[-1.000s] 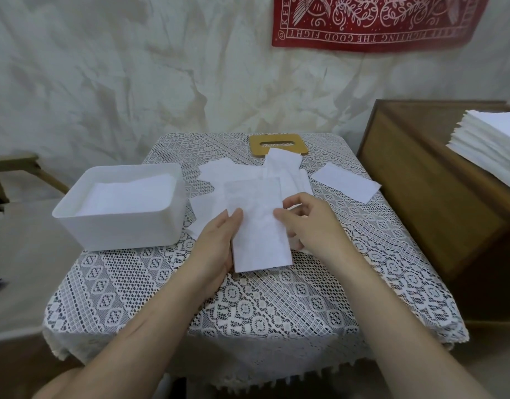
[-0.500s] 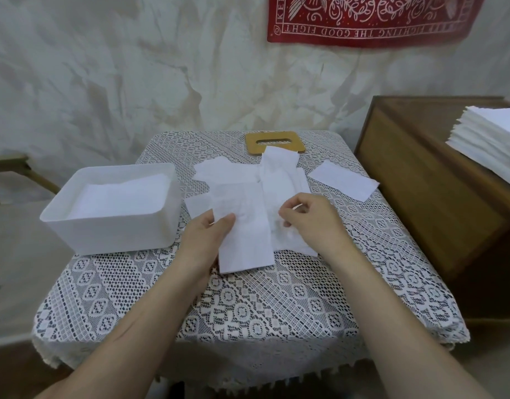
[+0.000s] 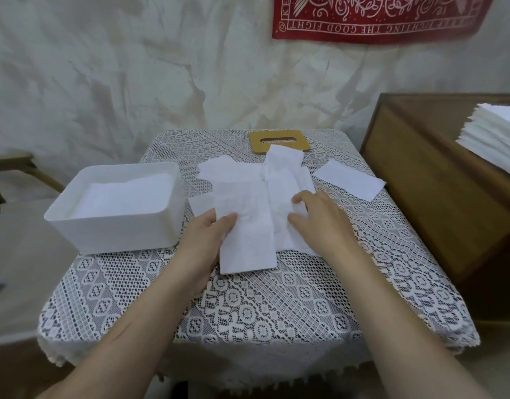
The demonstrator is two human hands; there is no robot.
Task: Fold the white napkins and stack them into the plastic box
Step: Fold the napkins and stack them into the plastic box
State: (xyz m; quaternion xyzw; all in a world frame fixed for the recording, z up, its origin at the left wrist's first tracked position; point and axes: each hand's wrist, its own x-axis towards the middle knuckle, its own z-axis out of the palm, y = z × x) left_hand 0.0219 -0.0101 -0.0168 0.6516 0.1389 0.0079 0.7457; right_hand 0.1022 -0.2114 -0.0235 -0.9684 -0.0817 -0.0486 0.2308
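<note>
One square table, covered by a white lace cloth (image 3: 248,306) of open geometric mesh. Right of it, one brown wooden cabinet (image 3: 420,197), flat-sided, carrying one tall stack of white napkins (image 3: 495,139) with soft, slightly ragged edges. One red printed cloth (image 3: 377,18) hangs on the creased pale wall.

One plastic box (image 3: 118,234), translucent white, rectangular with rounded corners, stands on the table's left part. It holds one stack of folded napkins (image 3: 124,197) filling most of it.

At the table's centre lies a heap of loose napkins (image 3: 282,174), thin, matt and overlapping; their number cannot be told.

One folded napkin (image 3: 248,243), a narrow rectangle with a faint embossed grain, lies over the heap's near edge. The left hand (image 3: 201,240) pinches its left edge, thumb on top, fingers underneath.

The right hand (image 3: 320,223) rests on the heap with bent fingers, tips touching paper; whether it grasps a sheet cannot be told.

One single napkin (image 3: 348,180) lies flat, apart to the right. One wooden lid (image 3: 259,139), rounded, with one slot, sits at the far edge, partly covered by the heap.
</note>
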